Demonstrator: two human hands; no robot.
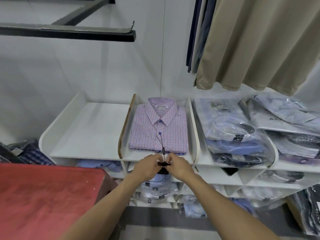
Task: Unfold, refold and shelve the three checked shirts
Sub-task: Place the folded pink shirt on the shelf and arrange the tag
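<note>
Because the pink checked shirt [158, 126] already lies folded, collar to the back, in the middle shelf compartment [192, 129], both the left hand [147, 166] and right hand [178, 166] pinch its dangling black swing tag [163, 166] at the shelf edge, probably to tuck it away neatly

**Count on the shelves**

2 hands: left hand [148, 166], right hand [179, 168]. 1 dark tag [163, 168] between them. 1 pink checked shirt [159, 129] tops a folded stack; the number of shirts under it cannot be told. 3 top-shelf compartments [90, 125]. 1 red table [45, 196]. 1 beige hanging garment [259, 42]. Bagged shirts [232, 129]: too many overlap to count.
</note>
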